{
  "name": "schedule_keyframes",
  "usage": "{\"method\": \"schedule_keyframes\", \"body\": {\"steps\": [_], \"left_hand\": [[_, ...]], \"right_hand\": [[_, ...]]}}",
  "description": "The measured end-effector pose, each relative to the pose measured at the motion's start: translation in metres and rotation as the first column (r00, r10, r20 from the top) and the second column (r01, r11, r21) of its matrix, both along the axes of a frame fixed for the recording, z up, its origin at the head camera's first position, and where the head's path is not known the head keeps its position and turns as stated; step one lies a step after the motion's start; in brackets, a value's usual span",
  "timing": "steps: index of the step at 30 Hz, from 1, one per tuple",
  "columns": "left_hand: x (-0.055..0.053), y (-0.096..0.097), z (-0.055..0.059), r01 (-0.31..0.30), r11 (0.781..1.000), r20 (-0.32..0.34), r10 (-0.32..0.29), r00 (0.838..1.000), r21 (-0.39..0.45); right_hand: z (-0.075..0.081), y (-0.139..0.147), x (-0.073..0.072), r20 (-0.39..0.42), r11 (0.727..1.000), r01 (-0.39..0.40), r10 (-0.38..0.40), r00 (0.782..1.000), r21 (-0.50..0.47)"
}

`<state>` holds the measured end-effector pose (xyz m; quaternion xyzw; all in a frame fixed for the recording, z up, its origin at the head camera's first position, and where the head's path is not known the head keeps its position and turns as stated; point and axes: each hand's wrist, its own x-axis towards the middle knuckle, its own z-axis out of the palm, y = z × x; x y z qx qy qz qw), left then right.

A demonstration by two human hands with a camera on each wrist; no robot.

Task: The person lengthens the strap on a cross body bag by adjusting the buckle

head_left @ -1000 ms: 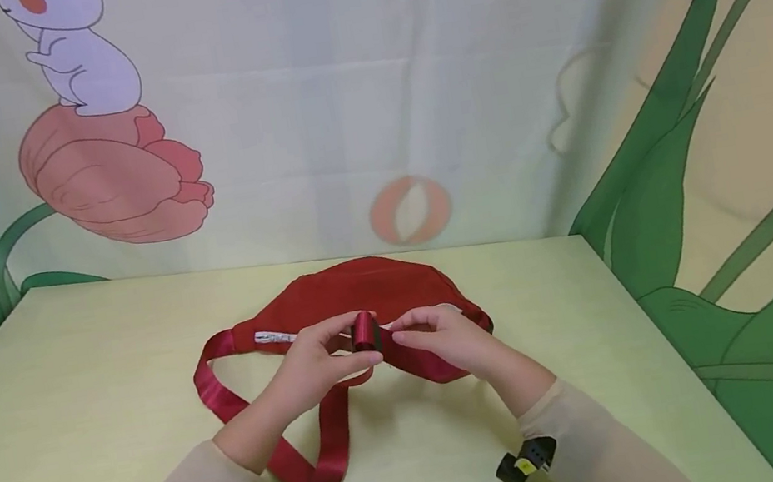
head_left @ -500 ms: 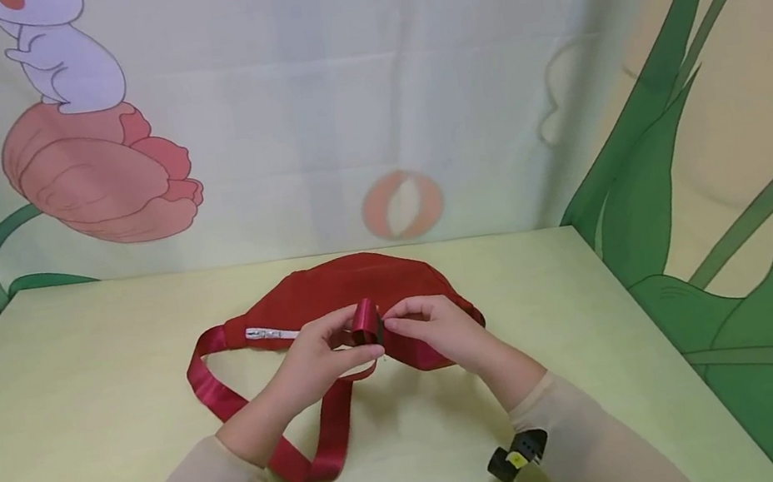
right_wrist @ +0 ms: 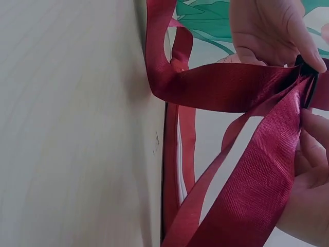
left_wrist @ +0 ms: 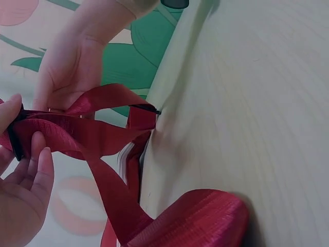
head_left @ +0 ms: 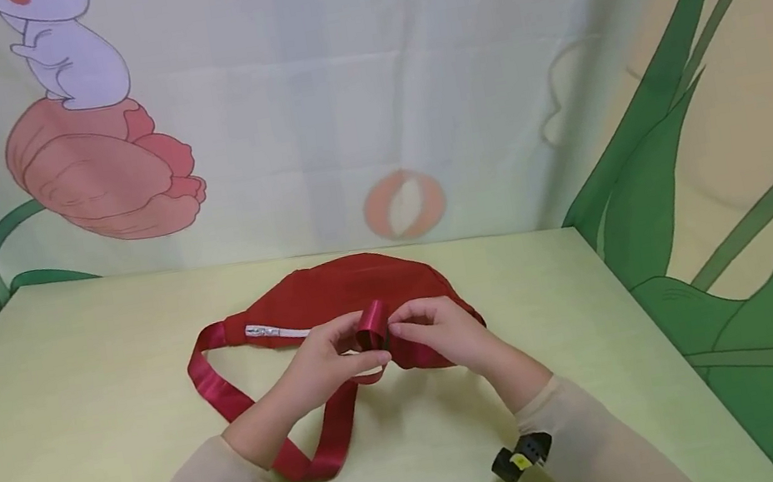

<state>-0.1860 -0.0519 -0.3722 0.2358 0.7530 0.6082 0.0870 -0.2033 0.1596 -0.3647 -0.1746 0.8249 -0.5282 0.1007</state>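
Note:
A red waist bag (head_left: 355, 280) lies on the table, its satin-like webbing strap (head_left: 215, 386) looping out to the left and front. Just in front of the bag, my left hand (head_left: 322, 361) grips a black slide buckle (left_wrist: 16, 135) threaded with strap, between thumb and fingers. A short loop of webbing (head_left: 373, 326) stands up from the buckle. Close by on the right, my right hand (head_left: 438, 330) pinches the strap beside the buckle with thumb and fingertips. In the right wrist view, strands of strap (right_wrist: 247, 170) hang from the buckle (right_wrist: 308, 85); the right fingertips are partly hidden.
The pale table (head_left: 113, 385) stretches out on both sides of the bag. Behind it hangs a printed backdrop (head_left: 306, 119) with plants and a white animal. A white zipper (head_left: 272, 331) runs along the bag's front. Each sleeve carries a small black camera (head_left: 518, 460).
The webbing loop at the buckle has risen, tilted right and widened. My right fingers have drawn in from farther along the strap toward the buckle. The left hand keeps its grip.

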Motion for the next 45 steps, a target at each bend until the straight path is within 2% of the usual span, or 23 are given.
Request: {"method": "schedule_keyframes", "body": {"steps": [3,8,14,18,24,27,34,40,45], "left_hand": [[0.000,-0.001,0.001,-0.027,1.000,0.002,0.027,1.000,0.007],[-0.002,-0.003,0.003,-0.072,0.997,0.013,0.072,0.997,-0.012],[0.001,-0.002,0.001,-0.037,0.999,0.049,0.038,0.998,-0.010],[0.003,-0.001,-0.001,-0.018,1.000,0.041,0.018,0.999,0.008],[0.003,-0.005,-0.001,-0.051,0.999,0.045,0.050,0.998,0.019],[0.003,-0.005,-0.001,-0.066,0.998,0.054,0.065,0.996,0.018],[0.003,0.000,-0.005,-0.008,1.000,0.052,0.007,0.999,0.027],[0.002,-0.001,0.001,-0.045,0.999,0.042,0.044,0.998,0.013],[0.001,0.000,0.001,-0.067,0.998,0.054,0.067,0.996,0.003]], "right_hand": [[0.001,0.001,-0.001,-0.030,0.999,0.005,-0.004,1.000,0.038],[-0.002,0.006,-0.003,-0.028,0.998,0.028,-0.027,0.999,0.049],[-0.004,0.004,-0.001,-0.020,1.000,-0.016,0.016,1.000,-0.004],[-0.005,0.002,-0.001,-0.024,0.999,-0.039,0.038,0.999,-0.012],[-0.006,0.008,-0.001,-0.052,0.999,0.004,-0.002,0.999,0.049],[-0.007,0.008,-0.001,-0.034,0.999,0.016,-0.015,0.999,0.047],[-0.008,0.006,0.000,-0.019,1.000,-0.020,0.020,1.000,0.003],[-0.009,0.013,-0.001,0.023,0.999,0.023,-0.024,0.999,0.036],[-0.008,0.013,-0.002,0.047,0.999,0.034,-0.034,0.998,-0.002]]}}
